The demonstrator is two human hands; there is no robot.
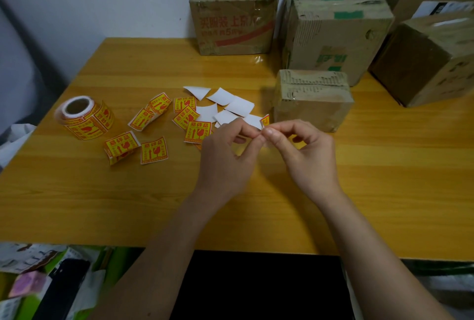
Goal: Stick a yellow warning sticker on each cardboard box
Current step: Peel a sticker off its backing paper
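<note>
Head view: we are pinching a yellow warning sticker (265, 121) between both hands' fingers (272, 134), peeling its backing slowly to avoid tearing.

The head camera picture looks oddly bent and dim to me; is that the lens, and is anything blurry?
Head view: the wide-angle lens bows the table edges and tilts the cardboard boxes outward; lighting is soft and dim, with faint shadows under the hands; corners darken, and the clutter at lower left is smeared.
</note>
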